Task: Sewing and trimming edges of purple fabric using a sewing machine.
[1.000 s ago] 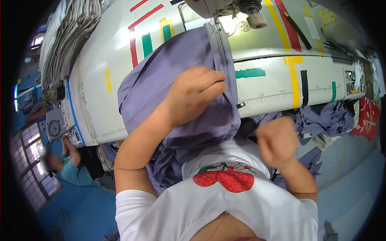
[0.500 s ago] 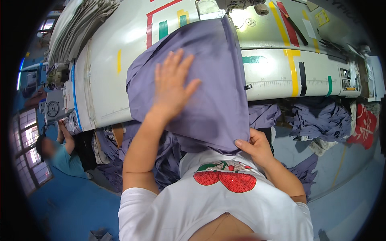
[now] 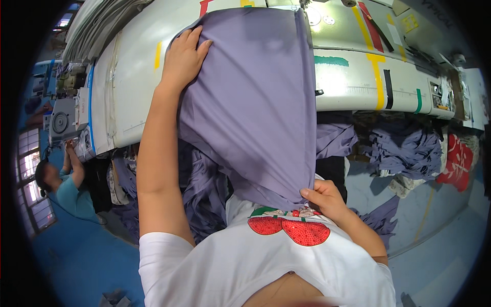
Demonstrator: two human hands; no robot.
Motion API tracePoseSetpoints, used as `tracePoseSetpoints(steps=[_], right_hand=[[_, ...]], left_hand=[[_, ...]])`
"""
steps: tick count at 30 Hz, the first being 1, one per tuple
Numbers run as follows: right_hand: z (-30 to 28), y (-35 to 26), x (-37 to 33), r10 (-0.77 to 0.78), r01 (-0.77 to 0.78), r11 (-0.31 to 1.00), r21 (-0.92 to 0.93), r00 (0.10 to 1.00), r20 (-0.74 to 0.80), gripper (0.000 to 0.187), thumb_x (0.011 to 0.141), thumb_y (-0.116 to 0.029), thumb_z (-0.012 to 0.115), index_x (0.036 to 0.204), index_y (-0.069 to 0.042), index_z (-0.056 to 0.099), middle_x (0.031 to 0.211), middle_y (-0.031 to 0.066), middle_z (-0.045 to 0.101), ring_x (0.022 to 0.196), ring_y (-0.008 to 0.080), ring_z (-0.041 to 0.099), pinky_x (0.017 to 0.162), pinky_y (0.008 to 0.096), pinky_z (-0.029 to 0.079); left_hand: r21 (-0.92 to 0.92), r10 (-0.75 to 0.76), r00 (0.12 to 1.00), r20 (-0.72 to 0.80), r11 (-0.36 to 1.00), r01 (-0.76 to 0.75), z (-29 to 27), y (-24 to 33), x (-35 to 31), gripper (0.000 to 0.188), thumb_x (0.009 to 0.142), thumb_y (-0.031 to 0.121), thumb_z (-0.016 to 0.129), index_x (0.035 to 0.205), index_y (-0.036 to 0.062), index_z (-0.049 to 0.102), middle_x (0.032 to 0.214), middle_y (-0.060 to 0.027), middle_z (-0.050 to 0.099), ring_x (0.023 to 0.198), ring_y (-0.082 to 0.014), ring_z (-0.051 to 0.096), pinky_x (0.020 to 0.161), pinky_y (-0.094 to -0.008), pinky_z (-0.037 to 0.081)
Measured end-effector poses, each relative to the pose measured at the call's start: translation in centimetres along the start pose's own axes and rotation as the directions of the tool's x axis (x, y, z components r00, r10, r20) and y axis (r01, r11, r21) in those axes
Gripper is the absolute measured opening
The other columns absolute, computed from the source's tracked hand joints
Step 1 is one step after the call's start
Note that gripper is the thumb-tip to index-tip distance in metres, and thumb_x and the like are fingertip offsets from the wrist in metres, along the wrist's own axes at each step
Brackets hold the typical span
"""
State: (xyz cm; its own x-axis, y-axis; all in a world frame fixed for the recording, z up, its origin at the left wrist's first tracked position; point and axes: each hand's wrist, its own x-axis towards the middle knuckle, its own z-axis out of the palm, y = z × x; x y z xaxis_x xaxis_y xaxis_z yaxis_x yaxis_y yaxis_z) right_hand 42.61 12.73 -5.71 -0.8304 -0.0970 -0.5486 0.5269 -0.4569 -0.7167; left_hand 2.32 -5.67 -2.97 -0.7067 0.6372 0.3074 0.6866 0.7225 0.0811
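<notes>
A piece of purple-grey fabric (image 3: 250,102) lies over the white sewing table and hangs past its near edge toward my body. My left hand (image 3: 185,57) rests open on the fabric's far left edge, fingers a little spread and pointing away from me. At the near right corner, my right hand (image 3: 325,198) pinches the fabric between thumb and fingers. A straight folded edge runs along the fabric's right side up to the sewing machine's needle area (image 3: 303,7), of which only a little shows at the top.
Yellow, red, black and green tape strips mark the white table (image 3: 348,97). A stack of grey cloth pieces (image 3: 97,30) sits at the far left. Purple cloth bundles (image 3: 404,151) hang below the table at right, beside a red patterned cloth (image 3: 459,161). Another person (image 3: 71,187) works at left.
My left hand has moved left and away from me to the fabric's far left edge. The fabric now lies farther up the table, and my right hand has drawn its corner slightly nearer.
</notes>
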Motion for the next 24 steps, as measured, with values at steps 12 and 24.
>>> tracePoseSetpoints(steps=[12, 24], right_hand=[[-1.9, 4.0, 1.3, 0.076, -0.076, 0.997, -0.002, 0.997, -0.007, 0.022, 0.096, -0.017, 0.063, 0.105, 0.002, 0.07, 0.079, -0.0019, 0.064, 0.065, 0.0035, 0.048, 0.058, 0.0222, 0.038], [-1.5, 1.9, 1.2, 0.03, -0.03, 0.999, -0.014, 0.999, 0.033, 0.021, 0.095, -0.014, 0.063, 0.104, 0.003, 0.071, 0.08, -0.0012, 0.065, 0.066, 0.0033, 0.048, 0.059, 0.0215, 0.039]], left_hand=[[-0.423, 0.354, 0.928, -0.119, 0.827, -0.37, -0.6, 15.5, -3.0, 0.026, 0.083, 0.009, 0.066, 0.108, 0.0054, 0.065, 0.108, -0.0098, 0.061, 0.101, -0.0297, 0.055, 0.09, -0.0394, 0.045], [-0.505, 0.267, 0.952, -0.151, 0.807, -0.306, 0.5, 15.8, -2.1, 0.019, 0.08, 0.011, 0.069, 0.099, 0.0082, 0.067, 0.098, -0.0063, 0.059, 0.093, -0.0271, 0.055, 0.085, -0.0388, 0.042]])
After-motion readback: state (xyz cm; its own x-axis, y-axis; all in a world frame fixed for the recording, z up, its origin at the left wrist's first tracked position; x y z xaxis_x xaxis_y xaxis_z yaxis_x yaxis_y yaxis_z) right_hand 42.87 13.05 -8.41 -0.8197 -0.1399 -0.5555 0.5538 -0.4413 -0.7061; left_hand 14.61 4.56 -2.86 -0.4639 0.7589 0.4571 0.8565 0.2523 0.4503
